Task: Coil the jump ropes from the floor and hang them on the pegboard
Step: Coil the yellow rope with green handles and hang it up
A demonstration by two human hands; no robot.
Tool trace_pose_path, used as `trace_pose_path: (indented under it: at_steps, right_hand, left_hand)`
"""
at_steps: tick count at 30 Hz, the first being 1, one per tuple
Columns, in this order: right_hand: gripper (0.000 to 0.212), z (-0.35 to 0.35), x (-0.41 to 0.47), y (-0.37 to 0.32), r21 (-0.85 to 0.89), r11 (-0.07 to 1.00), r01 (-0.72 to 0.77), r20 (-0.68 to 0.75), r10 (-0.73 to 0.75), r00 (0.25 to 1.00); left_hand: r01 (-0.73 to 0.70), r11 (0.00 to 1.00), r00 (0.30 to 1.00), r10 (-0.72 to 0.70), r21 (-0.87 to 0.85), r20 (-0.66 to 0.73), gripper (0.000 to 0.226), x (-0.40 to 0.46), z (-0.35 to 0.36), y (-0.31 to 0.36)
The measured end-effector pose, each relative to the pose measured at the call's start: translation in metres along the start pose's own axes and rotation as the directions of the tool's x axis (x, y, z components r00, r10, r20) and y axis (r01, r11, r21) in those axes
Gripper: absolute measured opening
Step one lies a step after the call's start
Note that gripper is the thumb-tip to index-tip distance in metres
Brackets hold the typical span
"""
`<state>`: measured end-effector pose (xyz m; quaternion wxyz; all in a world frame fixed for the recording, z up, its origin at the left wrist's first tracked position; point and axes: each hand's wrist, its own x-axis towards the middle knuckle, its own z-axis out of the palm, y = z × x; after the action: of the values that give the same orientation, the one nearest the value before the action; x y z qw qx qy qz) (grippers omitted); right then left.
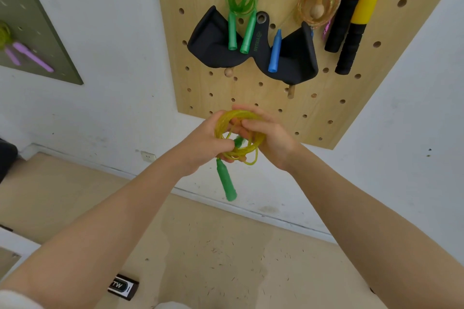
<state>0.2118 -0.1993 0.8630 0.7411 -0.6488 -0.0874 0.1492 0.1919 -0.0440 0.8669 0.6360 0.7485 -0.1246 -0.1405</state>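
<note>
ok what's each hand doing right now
Left hand: grips the yellow rope coil.
Right hand: fingers curled around the same coil.

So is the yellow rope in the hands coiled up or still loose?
Coiled. The yellow rope sits in stacked loops held between the left hand and right hand, one green handle dangling below.

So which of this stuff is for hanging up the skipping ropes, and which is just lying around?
For the job:
yellow rope, coiled in the left hand and right hand
its green handle, dangling
wooden pegboard
free peg

Just lying about:
black pad on the board
black box on the floor
wall socket
</note>
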Motion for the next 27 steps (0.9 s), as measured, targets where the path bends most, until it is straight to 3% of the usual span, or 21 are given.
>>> trace_pose_path:
  at_steps: [3,6,8,10,13,15,18,21,25,27]
  right_hand:
    - [0.021,0.002,0.0,-0.004,-0.281,0.96,0.008,-0.003,-0.009,1.0]
    - [0.013,0.003,-0.001,-0.006,-0.392,0.917,-0.077,-0.019,0.075,0.997]
    - [0.005,0.002,-0.002,-0.006,-0.368,0.924,-0.104,-0.014,0.106,0.994]
    - [0.009,0.003,-0.002,-0.005,-0.238,0.961,-0.139,-0.074,0.125,0.989]
    - [0.019,0.011,0.002,-0.001,-0.086,0.985,-0.15,-0.273,0.121,0.954]
    - [0.016,0.017,0.004,0.0,-0.088,0.987,-0.135,-0.373,0.093,0.923]
    - [0.019,0.021,0.006,0.0,-0.08,0.986,-0.148,-0.437,0.098,0.894]
    - [0.015,0.015,0.009,-0.003,0.004,0.986,-0.165,-0.402,0.153,0.903]
    - [0.014,-0.005,0.01,-0.008,-0.156,0.977,-0.146,-0.291,0.095,0.952]
    - [0.011,-0.008,0.006,-0.007,-0.199,0.968,-0.152,-0.203,0.111,0.973]
  left_hand:
    - [0.03,1.0,0.997,-0.03,0.001,-0.073,0.036,0.001,0.003,-0.002]
    - [0.061,0.998,0.977,-0.056,0.019,-0.205,0.016,0.004,0.003,-0.003]
    - [0.034,0.996,0.966,-0.011,0.085,-0.258,0.011,0.005,0.003,-0.006]
    - [0.011,0.996,0.96,0.016,0.093,-0.279,0.013,0.006,0.005,-0.009]
    - [0.038,0.984,0.965,-0.081,-0.172,-0.25,0.015,0.007,0.012,-0.01]
    - [0.061,0.919,0.972,-0.143,-0.389,-0.185,0.015,0.007,0.017,-0.009]
    - [0.083,0.945,0.98,-0.136,-0.315,-0.148,0.021,0.007,0.022,-0.013]
    - [0.074,0.992,0.972,-0.095,-0.105,-0.215,0.035,0.009,0.02,-0.016]
    - [0.049,0.974,0.979,-0.091,-0.222,-0.183,0.01,0.01,0.007,-0.014]
    - [0.054,0.981,0.971,-0.096,-0.187,-0.221,0.009,0.01,0.003,-0.013]
